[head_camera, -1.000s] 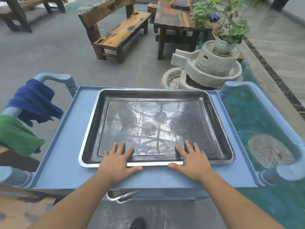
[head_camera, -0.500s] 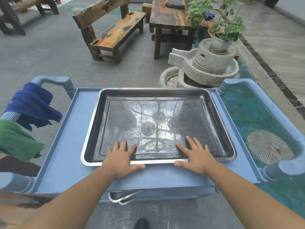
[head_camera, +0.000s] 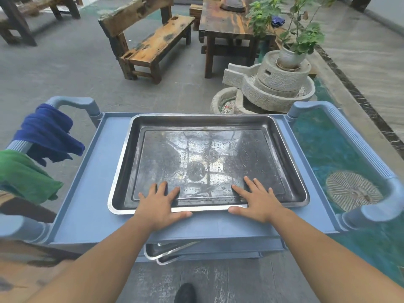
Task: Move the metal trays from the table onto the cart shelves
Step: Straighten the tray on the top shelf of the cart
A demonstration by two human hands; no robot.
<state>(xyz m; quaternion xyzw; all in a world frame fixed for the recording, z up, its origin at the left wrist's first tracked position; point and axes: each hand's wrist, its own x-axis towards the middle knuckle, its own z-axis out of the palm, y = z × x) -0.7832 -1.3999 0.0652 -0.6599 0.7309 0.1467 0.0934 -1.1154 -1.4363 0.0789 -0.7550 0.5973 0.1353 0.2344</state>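
Head view: the metal tray (head_camera: 207,158) lies flat on the top shelf of the blue cart (head_camera: 87,193), set toward the far right of the shelf, with bare shelf on its left and along its near side. My left hand (head_camera: 160,205) and right hand (head_camera: 260,203) both lie palm-down over the tray's near rim. The fingers (head_camera: 251,183) are straight and spread apart, reaching onto the tray floor, and the thumbs lie outside along the rim. Nothing is pinched or curled round. I read this as a flat-handed push or a steadying press, meant to seat the tray square on the shelf and not to lift it.

Two more tray corners (head_camera: 166,251) poke out from the shelf below, so I judge that part of the load is already stowed. A blue cloth (head_camera: 47,132) and a green cloth (head_camera: 24,173) hang over the left handle, clear of the tray.

Against the picture half a second earlier, little differs. The hands hold the same flat pose on the same rim, and the tray has shifted barely, if at all, on the shelf. The view has tipped down a little, and more of the lower trays now shows.
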